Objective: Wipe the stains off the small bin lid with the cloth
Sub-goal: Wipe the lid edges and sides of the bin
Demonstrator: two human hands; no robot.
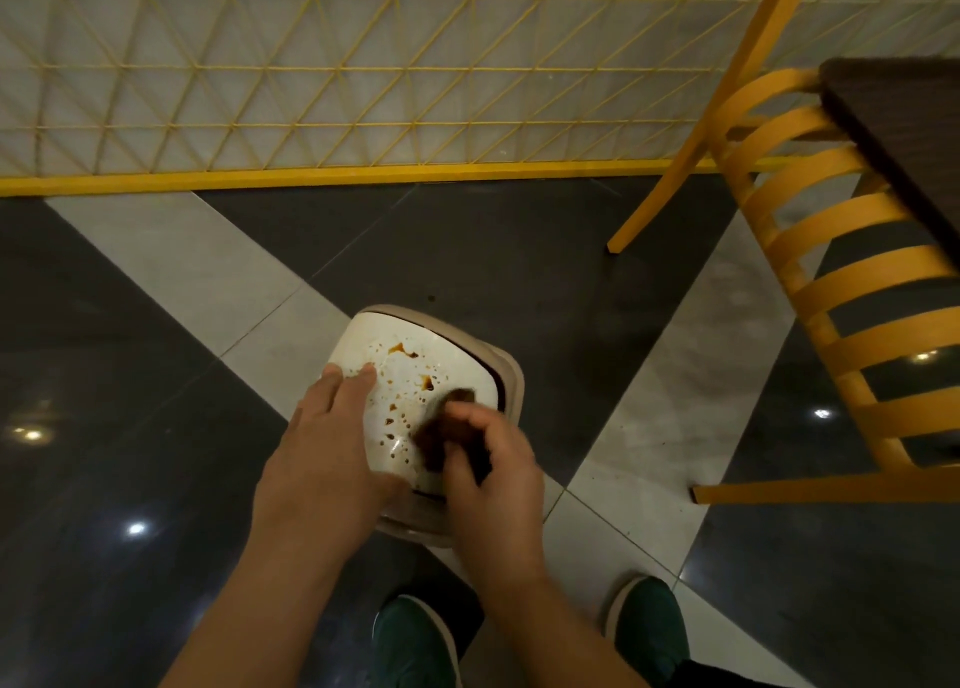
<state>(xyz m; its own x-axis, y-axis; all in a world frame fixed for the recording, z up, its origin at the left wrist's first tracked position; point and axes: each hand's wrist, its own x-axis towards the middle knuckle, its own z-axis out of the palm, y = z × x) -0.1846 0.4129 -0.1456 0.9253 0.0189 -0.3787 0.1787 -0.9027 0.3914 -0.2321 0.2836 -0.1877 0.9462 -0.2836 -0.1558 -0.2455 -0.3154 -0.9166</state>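
Head view shows the small bin lid [415, 375] on its bin on the floor [519, 250], speckled with brown stains [400, 348]. The left hand [324, 443] lies spread on the lid's near-left edge, steadying it; the right hand [488, 464] bunches the dark cloth [441, 427] in its grip against the lid. The lid looks light, stiff and slick, so it likely needs bracing at the rim.

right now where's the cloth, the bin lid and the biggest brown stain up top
cloth [441, 438]: head view, on the dark wad the right hand grips.
bin lid [457, 357]: head view, on a bare white patch near its far right edge.
brown stain [397, 348]: head view, on the blotch near the lid's far edge.
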